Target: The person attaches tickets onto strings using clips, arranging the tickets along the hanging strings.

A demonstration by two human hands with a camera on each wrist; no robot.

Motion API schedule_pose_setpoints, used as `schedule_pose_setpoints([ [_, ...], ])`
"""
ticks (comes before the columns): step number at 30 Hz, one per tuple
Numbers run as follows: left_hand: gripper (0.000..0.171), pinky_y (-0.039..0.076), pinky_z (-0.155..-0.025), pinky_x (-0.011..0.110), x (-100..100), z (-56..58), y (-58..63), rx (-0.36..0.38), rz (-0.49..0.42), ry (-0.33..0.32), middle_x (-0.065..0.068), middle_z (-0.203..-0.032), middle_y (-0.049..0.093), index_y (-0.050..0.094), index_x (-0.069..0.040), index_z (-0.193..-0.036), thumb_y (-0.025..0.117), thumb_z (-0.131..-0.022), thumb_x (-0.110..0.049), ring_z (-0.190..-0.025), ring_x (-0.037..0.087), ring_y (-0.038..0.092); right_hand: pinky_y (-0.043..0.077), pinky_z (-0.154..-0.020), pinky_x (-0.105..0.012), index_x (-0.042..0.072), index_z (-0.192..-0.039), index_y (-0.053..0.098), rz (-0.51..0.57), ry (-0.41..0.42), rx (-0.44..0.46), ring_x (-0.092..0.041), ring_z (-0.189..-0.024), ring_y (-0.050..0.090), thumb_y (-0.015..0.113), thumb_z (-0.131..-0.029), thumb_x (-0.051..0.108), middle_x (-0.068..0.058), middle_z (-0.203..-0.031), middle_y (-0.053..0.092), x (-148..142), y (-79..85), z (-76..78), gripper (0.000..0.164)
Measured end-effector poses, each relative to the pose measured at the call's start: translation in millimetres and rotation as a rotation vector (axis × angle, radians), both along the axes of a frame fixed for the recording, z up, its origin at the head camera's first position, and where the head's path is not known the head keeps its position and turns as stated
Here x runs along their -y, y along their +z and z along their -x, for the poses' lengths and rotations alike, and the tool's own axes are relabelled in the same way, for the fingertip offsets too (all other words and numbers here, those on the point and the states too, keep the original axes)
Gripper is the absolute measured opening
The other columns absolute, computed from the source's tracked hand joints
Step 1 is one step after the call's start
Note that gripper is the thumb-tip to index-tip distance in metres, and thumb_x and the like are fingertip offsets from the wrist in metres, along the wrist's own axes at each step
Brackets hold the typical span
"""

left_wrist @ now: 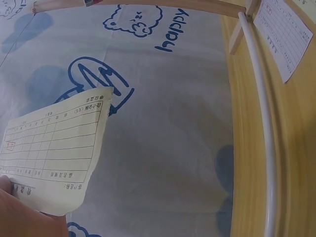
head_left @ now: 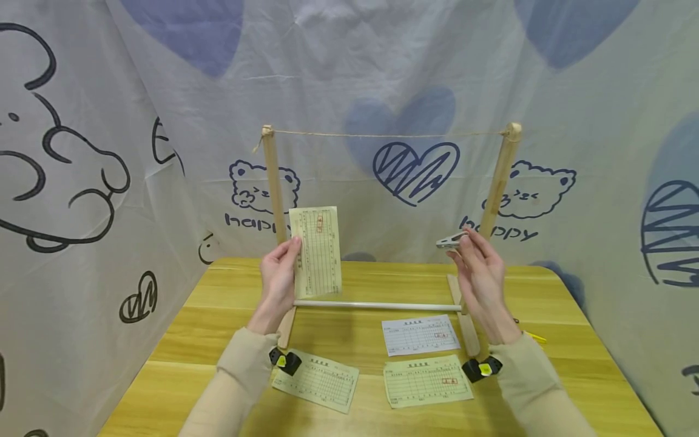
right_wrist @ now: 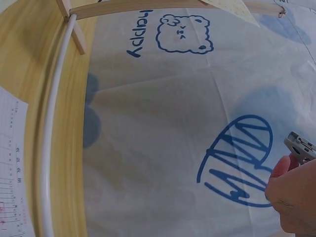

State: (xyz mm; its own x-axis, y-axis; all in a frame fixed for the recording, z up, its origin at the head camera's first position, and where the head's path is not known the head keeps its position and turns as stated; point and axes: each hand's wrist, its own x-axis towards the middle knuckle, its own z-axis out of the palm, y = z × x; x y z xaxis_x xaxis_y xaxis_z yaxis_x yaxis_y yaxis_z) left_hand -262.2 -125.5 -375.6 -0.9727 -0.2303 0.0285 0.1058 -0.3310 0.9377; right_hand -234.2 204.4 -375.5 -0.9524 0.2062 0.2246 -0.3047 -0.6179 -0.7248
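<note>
My left hand (head_left: 280, 276) pinches a yellow receipt slip (head_left: 318, 252) by its left edge, thumb in front. The slip hangs upright beside the left post, printed lines and a red stamp facing me. In the left wrist view the same slip stretches out from the fingers. On the other side, my right hand (head_left: 480, 276) pinches a grey metal clip (head_left: 451, 241) between thumb and fingers, its tip pointing left. The clip is held in front of the right post, below the string (head_left: 382, 135). In the right wrist view only the clip's end shows past the thumb.
A wooden frame with a left post (head_left: 273, 182), a right post (head_left: 499, 182) and a white rod (head_left: 377, 305) stands on the table (head_left: 180, 340). Nearer me lie a white slip (head_left: 420, 335) and yellow slips (head_left: 428, 381) (head_left: 317, 379). Something yellow (head_left: 537, 337) lies past the right wrist.
</note>
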Motion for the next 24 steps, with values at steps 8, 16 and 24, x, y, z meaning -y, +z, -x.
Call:
schedule_pose_setpoints([
  [8,0.01,0.06,-0.078,0.019,1,0.1,10.2,-0.025,-0.065,-0.026,-0.007,-0.092,0.074,0.07,-0.015,-0.106,0.064,-0.1,-0.021,-0.082,0.006,0.068,0.057,-0.092,-0.023,0.006,-0.117,0.065,-0.001,0.029,-0.035,-0.013,-0.099,0.066,0.064,-0.097,0.011,-0.004,-0.108,0.067,11,20.2,6.7,0.021],
  [16,0.009,0.059,-0.079,0.019,3,2.1,19.3,-0.047,-0.066,-0.055,-0.007,-0.094,0.074,0.072,-0.019,-0.101,0.064,-0.1,-0.022,-0.083,0.006,0.069,0.058,-0.088,-0.024,0.004,-0.112,0.067,-0.007,0.045,-0.121,-0.017,-0.102,0.069,0.064,-0.097,0.01,-0.007,-0.108,0.071,21,37.6,12.9,0.016],
  [24,0.017,0.058,-0.076,0.017,4,4.7,26.2,-0.06,-0.075,-0.048,-0.009,-0.091,0.075,0.075,-0.025,-0.089,0.063,-0.1,-0.019,-0.081,0.004,0.068,0.059,-0.086,-0.024,0.004,-0.109,0.067,-0.048,0.039,-0.175,-0.018,-0.1,0.07,0.063,-0.097,0.008,-0.008,-0.106,0.071,30,49.6,17.5,0.013],
])
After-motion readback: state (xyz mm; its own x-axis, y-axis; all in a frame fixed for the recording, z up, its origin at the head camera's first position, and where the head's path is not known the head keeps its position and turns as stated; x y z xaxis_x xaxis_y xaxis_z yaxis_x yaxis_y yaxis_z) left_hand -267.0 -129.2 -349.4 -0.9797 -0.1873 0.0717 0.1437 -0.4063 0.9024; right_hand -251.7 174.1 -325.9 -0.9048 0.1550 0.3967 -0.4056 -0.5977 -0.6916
